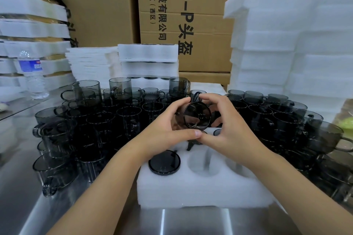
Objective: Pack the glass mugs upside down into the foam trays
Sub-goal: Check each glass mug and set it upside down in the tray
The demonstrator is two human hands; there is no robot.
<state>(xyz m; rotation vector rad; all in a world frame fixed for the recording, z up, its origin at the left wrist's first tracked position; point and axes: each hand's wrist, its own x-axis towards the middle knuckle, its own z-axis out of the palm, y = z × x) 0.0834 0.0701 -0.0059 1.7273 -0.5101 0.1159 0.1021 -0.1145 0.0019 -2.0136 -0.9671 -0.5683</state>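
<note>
Two hands (162, 129) (231, 131) gripping one mug (197, 115), one tray (191, 192) below

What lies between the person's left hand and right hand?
A dark glass mug, gripped on both sides by the left hand and right hand above the foam tray; the head view shows it.

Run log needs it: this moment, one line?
left hand, right hand: hold mug over foam tray | seated mug: upside down

Steel table (191, 221), foam tray (200, 192), smoky glass mugs (91, 126), water bottle (33, 76)
</note>
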